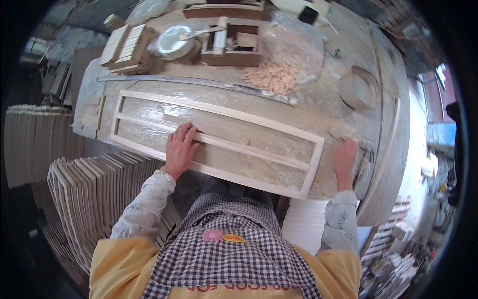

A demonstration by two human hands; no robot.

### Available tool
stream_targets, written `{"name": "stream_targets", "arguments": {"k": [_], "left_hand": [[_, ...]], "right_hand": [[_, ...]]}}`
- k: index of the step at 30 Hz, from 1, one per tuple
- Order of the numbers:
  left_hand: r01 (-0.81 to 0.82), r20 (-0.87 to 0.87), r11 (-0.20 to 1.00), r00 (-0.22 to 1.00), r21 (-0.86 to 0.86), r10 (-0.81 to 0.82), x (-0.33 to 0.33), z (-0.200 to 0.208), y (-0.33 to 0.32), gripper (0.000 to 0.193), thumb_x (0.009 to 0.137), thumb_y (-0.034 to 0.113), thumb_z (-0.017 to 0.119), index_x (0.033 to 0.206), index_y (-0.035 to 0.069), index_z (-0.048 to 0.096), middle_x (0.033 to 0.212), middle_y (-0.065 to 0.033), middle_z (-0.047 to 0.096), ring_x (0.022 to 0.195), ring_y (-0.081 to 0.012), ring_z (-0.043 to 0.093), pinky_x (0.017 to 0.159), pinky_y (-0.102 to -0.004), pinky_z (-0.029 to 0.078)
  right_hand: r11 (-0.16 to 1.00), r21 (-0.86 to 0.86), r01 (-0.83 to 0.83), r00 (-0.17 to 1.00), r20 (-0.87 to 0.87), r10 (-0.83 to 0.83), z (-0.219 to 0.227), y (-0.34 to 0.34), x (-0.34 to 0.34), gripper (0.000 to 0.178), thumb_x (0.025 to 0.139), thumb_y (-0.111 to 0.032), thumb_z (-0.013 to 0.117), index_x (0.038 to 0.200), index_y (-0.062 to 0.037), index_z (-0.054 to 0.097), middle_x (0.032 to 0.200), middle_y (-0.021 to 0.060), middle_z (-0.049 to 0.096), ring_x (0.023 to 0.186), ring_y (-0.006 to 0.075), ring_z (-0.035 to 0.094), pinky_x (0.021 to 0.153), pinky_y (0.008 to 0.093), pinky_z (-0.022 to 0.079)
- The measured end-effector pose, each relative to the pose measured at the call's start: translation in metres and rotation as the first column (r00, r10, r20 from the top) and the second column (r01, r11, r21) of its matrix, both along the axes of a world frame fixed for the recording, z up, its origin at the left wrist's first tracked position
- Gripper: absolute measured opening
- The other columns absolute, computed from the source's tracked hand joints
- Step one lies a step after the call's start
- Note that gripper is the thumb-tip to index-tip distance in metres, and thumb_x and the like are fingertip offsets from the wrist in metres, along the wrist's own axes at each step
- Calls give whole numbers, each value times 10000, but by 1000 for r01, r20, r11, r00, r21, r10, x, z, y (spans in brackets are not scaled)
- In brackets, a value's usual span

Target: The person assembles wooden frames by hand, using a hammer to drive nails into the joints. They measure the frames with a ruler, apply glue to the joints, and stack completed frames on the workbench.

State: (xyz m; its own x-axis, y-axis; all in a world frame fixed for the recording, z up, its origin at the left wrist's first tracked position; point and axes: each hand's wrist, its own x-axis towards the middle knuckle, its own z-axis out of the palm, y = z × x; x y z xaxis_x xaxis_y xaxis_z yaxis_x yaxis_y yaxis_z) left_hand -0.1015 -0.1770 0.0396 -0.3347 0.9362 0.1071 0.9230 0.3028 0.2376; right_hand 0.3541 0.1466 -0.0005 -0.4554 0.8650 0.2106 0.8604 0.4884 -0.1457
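Observation:
A long rectangular frame of pale wood [236, 115], with one lengthwise middle rail, lies slightly slanted on the worktable. My left hand [180, 148] reaches over its near rail, the fingers and thumb closed about the middle rail. A small dark spot shows by those fingertips, too small to name. Just past the frame's right end, my right hand [346, 157] is over the tabletop, its fingers pinched together. Something thin and dark [332, 134] sticks out to the left of them; its kind cannot be made out.
Across the table [343, 119] lies a long flat strip [199, 82]. Behind it are stacked wood pieces [130, 47], a white bowl [175, 42] with a stick, a wooden box [231, 52] and a heap of small wood pieces [274, 77]. A roll [359, 87] sits right; stacked frames [99, 184] stand left.

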Motion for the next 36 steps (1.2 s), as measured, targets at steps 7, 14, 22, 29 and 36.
{"name": "stream_targets", "arguments": {"k": [7, 14, 22, 29, 36], "left_hand": [[43, 68, 999, 997, 26, -45, -29, -16, -12, 300, 878, 219, 670, 1157, 118, 625, 1272, -89, 605, 1168, -273, 596, 922, -433, 438], [106, -23, 994, 994, 16, -105, -45, -12, -19, 230, 940, 257, 596, 1140, 146, 614, 1331, -108, 586, 1210, -274, 583, 975, -439, 445], [-413, 550, 874, 806, 254, 221, -51, -14, -15, 519, 932, 319, 724, 1375, 112, 551, 1272, -118, 616, 1055, -229, 648, 794, -372, 531], [-928, 977, 356, -166, -109, -133, -171, -11, -3, 453, 1034, 452, 585, 1194, 34, 515, 1093, -118, 665, 909, -193, 686, 672, -294, 525], [-862, 968, 474, -72, -182, 240, -204, -33, -51, 191, 1026, 207, 568, 1022, 23, 618, 848, -88, 680, 684, -172, 667, 552, -302, 499]], "right_hand": [[970, -1, -244, 956, -171, 240, 19, -7, -157, 424, 879, -69, 580, 1302, -48, 606, 1209, 169, 633, 1228, 336, 550, 1043, 479, 398], [808, 37, -588, 807, -40, 589, 7, -40, -348, 409, 894, -206, 652, 1277, -75, 596, 1329, 104, 570, 1299, 278, 468, 1055, 442, 365], [734, -346, -584, 812, -261, 523, 53, -59, -338, 343, 948, -227, 646, 1233, -50, 577, 959, 164, 692, 879, 371, 674, 774, 485, 509], [674, -542, -501, 865, -322, 384, 64, -123, -200, 239, 974, -253, 638, 1046, -25, 639, 857, 188, 687, 787, 360, 684, 707, 460, 509], [581, -726, -368, 930, -291, 226, 60, -187, -95, 217, 1000, -241, 610, 990, -26, 638, 757, 144, 682, 684, 263, 681, 653, 387, 522]]}}
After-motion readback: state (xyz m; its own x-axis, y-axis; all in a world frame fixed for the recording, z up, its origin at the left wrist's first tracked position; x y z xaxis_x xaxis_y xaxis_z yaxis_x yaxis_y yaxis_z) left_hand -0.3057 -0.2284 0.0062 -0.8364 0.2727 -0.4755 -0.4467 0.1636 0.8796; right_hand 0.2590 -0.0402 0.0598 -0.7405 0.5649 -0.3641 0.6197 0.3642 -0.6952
